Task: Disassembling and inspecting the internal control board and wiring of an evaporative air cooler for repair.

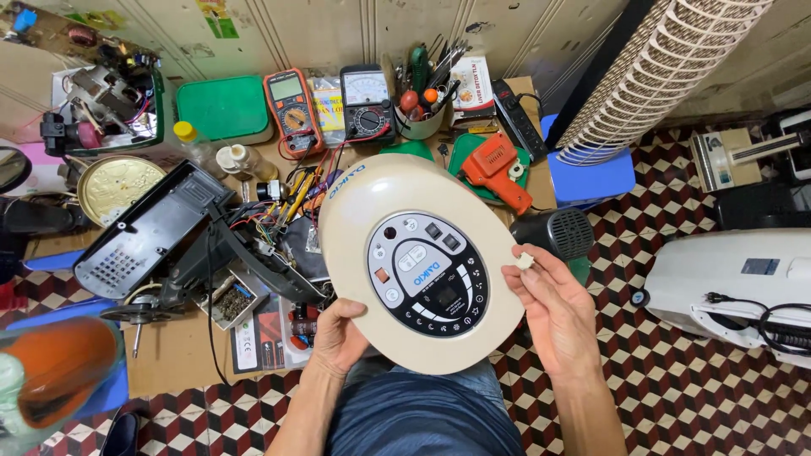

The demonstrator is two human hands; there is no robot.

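One head camera, looking steeply down, close above the hands, workbench (pixel 169 355) toward 12 o'clock, tiled floor (pixel 676 397) below.

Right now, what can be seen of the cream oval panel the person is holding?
The cream oval panel looks like glossy moulded plastic, a housing cover with a rounded rim. Set into its lower half is a dark round control face with small buttons, icons and a small display window. It is held tilted above the person's lap, in front of the cluttered workbench. The left hand grips its lower edge; the right hand touches its right rim while pinching a small white piece in the fingers.
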